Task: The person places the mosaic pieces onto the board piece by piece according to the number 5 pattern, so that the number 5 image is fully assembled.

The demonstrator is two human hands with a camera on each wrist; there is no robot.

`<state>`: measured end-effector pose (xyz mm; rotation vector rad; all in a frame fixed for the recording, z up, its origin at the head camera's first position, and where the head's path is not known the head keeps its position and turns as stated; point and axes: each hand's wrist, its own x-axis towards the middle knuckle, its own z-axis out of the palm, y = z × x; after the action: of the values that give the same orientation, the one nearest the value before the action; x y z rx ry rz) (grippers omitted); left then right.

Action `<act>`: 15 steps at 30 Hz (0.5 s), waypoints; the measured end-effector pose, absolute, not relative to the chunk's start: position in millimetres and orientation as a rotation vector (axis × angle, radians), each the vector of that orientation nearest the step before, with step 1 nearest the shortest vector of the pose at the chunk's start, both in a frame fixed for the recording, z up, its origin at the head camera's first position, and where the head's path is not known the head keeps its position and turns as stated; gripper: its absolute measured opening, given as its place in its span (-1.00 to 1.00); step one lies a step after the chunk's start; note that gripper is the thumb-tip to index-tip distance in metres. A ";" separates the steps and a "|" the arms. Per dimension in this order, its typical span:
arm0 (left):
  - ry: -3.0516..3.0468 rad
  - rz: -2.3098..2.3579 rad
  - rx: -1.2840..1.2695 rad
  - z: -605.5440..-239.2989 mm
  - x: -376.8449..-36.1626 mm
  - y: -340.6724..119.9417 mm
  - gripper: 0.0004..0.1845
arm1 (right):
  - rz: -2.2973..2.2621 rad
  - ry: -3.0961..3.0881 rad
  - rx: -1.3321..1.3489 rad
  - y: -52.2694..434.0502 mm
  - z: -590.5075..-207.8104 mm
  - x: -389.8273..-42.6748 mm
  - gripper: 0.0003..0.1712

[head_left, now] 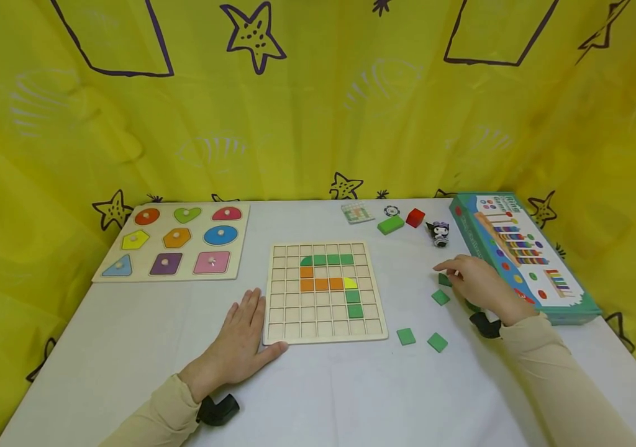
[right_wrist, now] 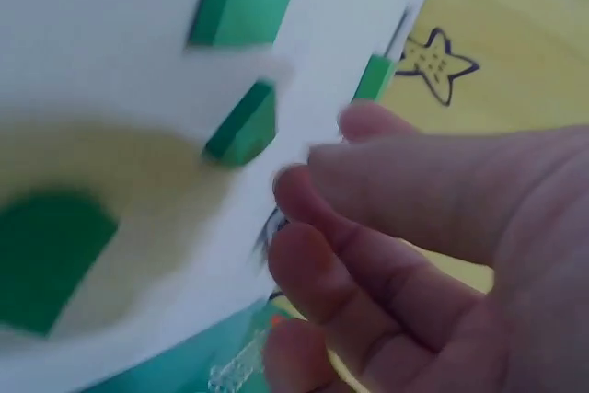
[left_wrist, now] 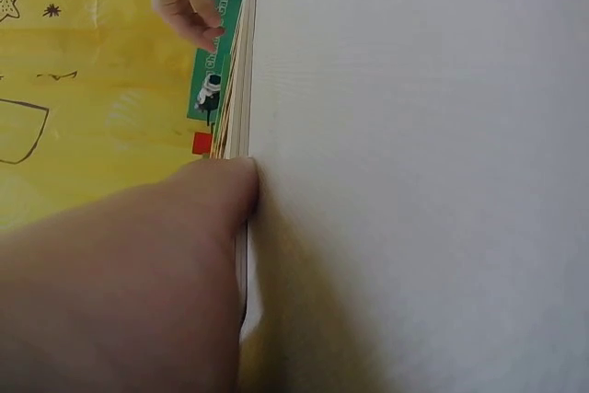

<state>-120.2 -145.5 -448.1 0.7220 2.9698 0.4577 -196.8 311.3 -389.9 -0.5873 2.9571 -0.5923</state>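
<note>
green tiles (head_left: pixel 440 297), probably star-patterned yellow backdrop (head_left: pixel 318 99)

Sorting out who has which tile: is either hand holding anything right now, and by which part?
Nothing is held. The left hand lies flat on the table against the grid board's left edge. The right hand hovers empty, fingers relaxed, above the loose green tiles.

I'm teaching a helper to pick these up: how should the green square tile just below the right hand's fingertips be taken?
The green square tile lies flat on the white table, apart from the other loose tiles. Probably best to come from above and pinch two opposite edges between thumb and forefinger, since only its thin sides offer purchase. The right hand is nearest.
</note>
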 end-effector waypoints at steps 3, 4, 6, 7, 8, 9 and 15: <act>2.975 0.463 0.723 -447.9 -120.0 -145.2 0.03 | -0.565 2.908 -0.598 317.4 -391.2 -200.8 -0.68; 2.975 0.463 0.722 -447.7 -120.0 -145.2 0.03 | -0.560 2.890 -0.603 318.7 -391.7 -201.6 -0.67; 2.971 0.464 0.722 -447.5 -120.2 -144.9 0.03 | -0.562 2.859 -0.603 320.3 -392.4 -202.8 -0.68; 2.967 0.462 0.722 -447.4 -120.5 -144.9 0.03 | -0.559 2.850 -0.603 320.8 -392.8 -203.2 -0.68; 2.962 0.460 0.720 -447.3 -120.6 -144.8 0.03 | -0.563 2.845 -0.599 321.0 -393.3 -203.3 -0.69; 2.958 0.458 0.719 -447.1 -120.7 -144.8 0.03 | -0.570 2.844 -0.591 321.2 -394.1 -203.5 -0.69; 2.961 0.441 0.716 -447.0 -120.2 -145.1 0.04 | -0.576 2.878 -0.524 317.5 -399.6 -205.8 -0.72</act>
<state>-120.2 -145.1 -447.0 0.7160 2.9605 0.4406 -205.8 317.5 -399.6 -0.5236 2.8780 -0.5764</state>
